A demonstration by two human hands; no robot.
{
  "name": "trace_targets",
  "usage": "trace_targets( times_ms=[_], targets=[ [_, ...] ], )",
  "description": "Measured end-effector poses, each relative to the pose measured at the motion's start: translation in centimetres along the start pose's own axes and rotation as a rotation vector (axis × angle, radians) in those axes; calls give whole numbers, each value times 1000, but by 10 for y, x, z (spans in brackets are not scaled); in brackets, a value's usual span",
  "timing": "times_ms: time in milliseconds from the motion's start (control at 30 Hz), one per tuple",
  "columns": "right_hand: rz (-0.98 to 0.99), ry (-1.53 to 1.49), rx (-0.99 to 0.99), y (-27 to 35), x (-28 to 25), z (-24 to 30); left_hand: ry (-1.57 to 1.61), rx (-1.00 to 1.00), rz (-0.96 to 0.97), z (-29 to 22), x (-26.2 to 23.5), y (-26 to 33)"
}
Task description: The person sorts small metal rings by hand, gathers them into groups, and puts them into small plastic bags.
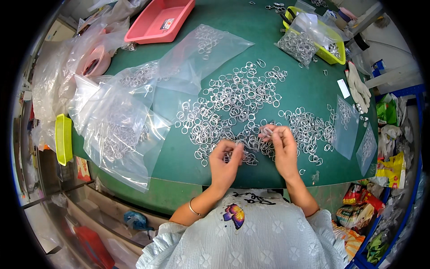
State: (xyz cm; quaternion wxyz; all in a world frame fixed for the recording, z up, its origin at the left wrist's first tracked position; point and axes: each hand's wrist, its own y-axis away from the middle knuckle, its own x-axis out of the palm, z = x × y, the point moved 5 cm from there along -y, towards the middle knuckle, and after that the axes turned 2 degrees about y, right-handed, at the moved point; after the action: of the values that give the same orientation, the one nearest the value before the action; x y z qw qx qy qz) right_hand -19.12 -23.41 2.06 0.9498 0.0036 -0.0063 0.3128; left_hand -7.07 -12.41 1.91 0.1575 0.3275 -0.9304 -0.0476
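Note:
A wide heap of silvery metal rings (pixel 233 96), some with a small tab on the rim, covers the middle of the green table. At its near edge my left hand (pixel 225 163) is closed, thumb against fingers; what they pinch is too small to make out. Beside it my right hand (pixel 283 148) is closed with a metal ring (pixel 267 132) between thumb and fingertips. A smaller pile of rings (pixel 309 127) lies just right of that hand. Both hands are over the rings, apart from each other.
Clear plastic bags with rings (pixel 118 134) spread over the left side. Small bags of rings (pixel 347 123) lie at right, near white gloves (pixel 357 87). Farther back are a pink tray (pixel 154 20) and a yellow-green basket (pixel 329 54) with a full bag leaning on it.

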Motion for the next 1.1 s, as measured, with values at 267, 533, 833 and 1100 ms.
trace_targets(
  times_ms=[267, 533, 833, 1100],
  targets=[
    [25, -122, 52, 3, -6, -2, 373, -283, 137, 15, -2, -7],
    [228, 241, -307, 11, 5, 36, 629, -539, 231, 16, 6, 7],
    [396, 937, -365, 13, 5, 24, 1066, -647, 454, 35, -1, 21],
    [275, 557, -276, 15, -4, 28, 689, -968, 308, 29, 3, 53]
  ],
)
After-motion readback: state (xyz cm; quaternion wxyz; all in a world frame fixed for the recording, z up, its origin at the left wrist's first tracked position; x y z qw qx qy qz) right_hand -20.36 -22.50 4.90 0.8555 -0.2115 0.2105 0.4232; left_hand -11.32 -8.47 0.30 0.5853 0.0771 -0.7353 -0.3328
